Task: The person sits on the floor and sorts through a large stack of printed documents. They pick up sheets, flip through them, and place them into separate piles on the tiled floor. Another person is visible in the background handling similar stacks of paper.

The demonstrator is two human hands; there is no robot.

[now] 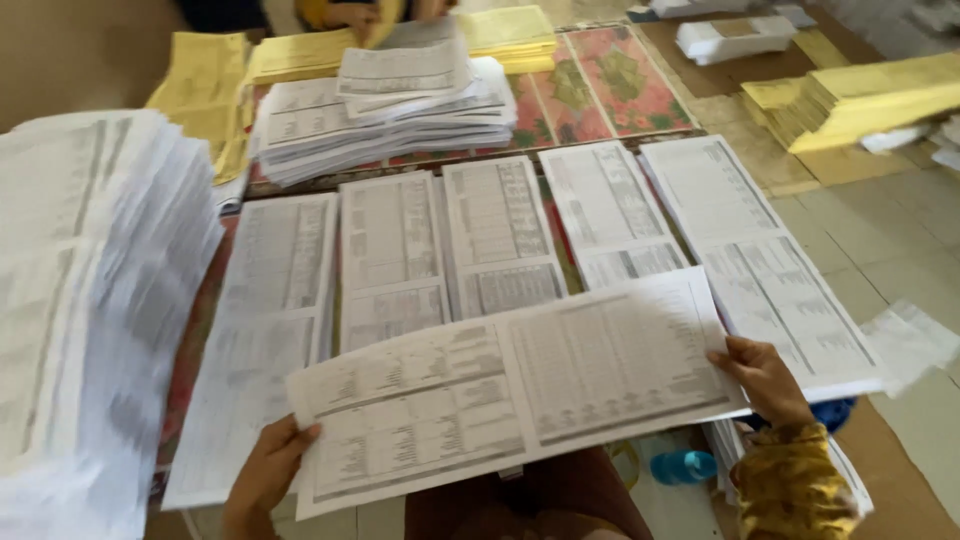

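A large white printed sheet [520, 385] with grey tables lies across my lap, held sideways by both hands. My left hand [268, 470] grips its lower left edge. My right hand [765, 378], with a yellow patterned sleeve below it, grips its right edge. Beyond the sheet, several flat piles of the same printed sheets [495, 240] lie side by side on the floor.
A tall stack of white sheets [90, 300] rises at the left. Another thick stack [390, 110] sits further back on a floral mat [620, 80]. Yellow paper piles [860, 100] lie at the right and back. Another person's hands [350, 14] appear at the top. A blue bottle [685, 466] lies near my knee.
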